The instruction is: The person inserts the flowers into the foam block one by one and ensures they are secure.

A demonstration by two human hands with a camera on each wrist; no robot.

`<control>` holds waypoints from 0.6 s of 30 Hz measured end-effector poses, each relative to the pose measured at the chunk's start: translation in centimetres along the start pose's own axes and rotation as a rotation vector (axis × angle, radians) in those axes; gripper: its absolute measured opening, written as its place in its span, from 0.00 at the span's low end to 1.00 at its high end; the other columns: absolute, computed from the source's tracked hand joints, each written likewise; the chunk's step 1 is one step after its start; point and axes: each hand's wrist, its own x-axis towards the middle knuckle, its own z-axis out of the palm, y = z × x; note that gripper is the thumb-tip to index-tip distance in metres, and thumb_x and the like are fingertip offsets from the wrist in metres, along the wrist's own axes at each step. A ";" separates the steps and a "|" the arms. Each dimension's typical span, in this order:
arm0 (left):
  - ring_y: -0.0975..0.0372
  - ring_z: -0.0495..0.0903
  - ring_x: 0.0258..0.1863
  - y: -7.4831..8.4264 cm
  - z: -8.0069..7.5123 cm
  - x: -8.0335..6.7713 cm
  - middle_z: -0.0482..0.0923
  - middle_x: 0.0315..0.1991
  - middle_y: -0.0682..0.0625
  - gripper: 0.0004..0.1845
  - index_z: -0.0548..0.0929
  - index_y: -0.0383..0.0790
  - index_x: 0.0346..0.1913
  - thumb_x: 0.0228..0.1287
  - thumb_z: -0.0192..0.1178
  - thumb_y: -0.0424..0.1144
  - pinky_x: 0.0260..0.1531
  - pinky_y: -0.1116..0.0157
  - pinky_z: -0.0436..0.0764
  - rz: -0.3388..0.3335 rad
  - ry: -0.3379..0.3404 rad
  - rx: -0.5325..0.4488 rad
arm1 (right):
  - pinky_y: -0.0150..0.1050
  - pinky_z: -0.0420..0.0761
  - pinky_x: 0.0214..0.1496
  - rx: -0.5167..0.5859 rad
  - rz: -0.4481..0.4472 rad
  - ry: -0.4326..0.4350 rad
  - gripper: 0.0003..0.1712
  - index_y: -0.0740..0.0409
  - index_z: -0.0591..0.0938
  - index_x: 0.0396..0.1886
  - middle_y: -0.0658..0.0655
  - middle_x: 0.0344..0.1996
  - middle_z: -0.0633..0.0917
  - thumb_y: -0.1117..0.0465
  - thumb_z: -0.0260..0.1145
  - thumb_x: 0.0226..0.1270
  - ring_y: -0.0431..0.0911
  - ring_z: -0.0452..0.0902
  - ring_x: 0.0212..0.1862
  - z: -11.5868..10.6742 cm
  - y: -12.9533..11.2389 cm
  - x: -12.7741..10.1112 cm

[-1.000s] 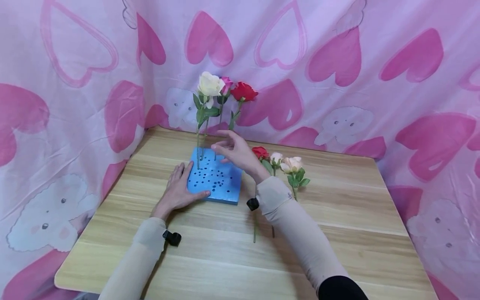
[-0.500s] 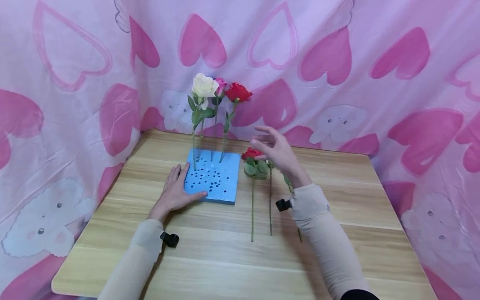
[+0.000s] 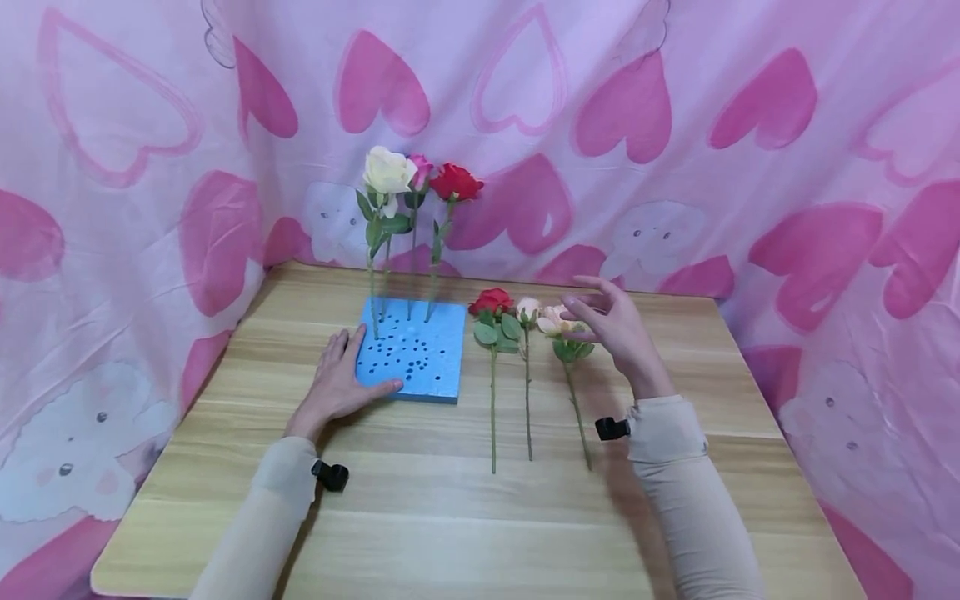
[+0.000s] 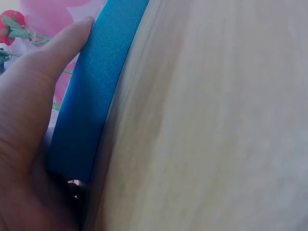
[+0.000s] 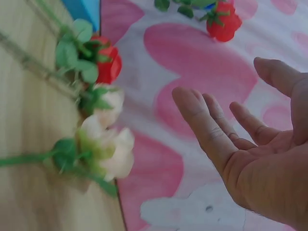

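Observation:
In the head view my left hand (image 3: 335, 389) rests against the left side of a blue foam block (image 3: 446, 362) dotted with holes, its thumb along the front edge. The left wrist view shows that thumb touching the upper edge of the block. Upright in the block stand a white rose (image 3: 388, 171), a pink rose (image 3: 421, 171) and a red rose (image 3: 456, 181). My right hand (image 3: 618, 325) hovers with spread fingers, holding nothing, beside a peach rose (image 3: 553, 321) lying on the table. Left of that lie a pale pink rose (image 3: 528, 311) and another red rose (image 3: 492, 302).
The wooden table (image 3: 450, 517) has a pink heart-patterned curtain (image 3: 510, 75) hanging behind it and at both sides. Stems of the lying roses point toward the front edge. A small black camera sits on each wrist.
My right hand has moved away from the standing roses, rightward across the lying flowers to the peach rose. My left hand stays at the block. The head view has shifted slightly.

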 end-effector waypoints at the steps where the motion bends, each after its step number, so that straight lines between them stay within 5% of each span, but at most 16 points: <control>1: 0.39 0.31 0.82 -0.2 0.1 -0.1 0.33 0.84 0.34 0.71 0.36 0.52 0.85 0.50 0.64 0.81 0.76 0.31 0.39 -0.005 -0.003 0.002 | 0.55 0.88 0.50 -0.002 0.013 0.000 0.36 0.51 0.72 0.74 0.66 0.62 0.80 0.51 0.72 0.71 0.54 0.86 0.55 -0.2 0.4 -0.2; 13: 0.39 0.29 0.82 -0.5 0.1 0.3 0.31 0.84 0.35 0.69 0.35 0.54 0.85 0.53 0.65 0.78 0.75 0.30 0.38 -0.006 -0.021 -0.014 | 0.63 0.84 0.55 -0.035 0.105 0.026 0.31 0.55 0.71 0.74 0.70 0.62 0.79 0.57 0.69 0.75 0.48 0.87 0.50 -1.6 2.4 -1.3; 18: 0.39 0.29 0.82 -0.1 0.1 0.4 0.31 0.84 0.34 0.69 0.35 0.53 0.85 0.54 0.65 0.77 0.75 0.30 0.38 0.005 -0.019 -0.013 | 0.62 0.86 0.52 -0.102 0.181 0.006 0.25 0.58 0.75 0.70 0.71 0.56 0.81 0.62 0.66 0.77 0.61 0.85 0.52 -2.0 3.3 -1.9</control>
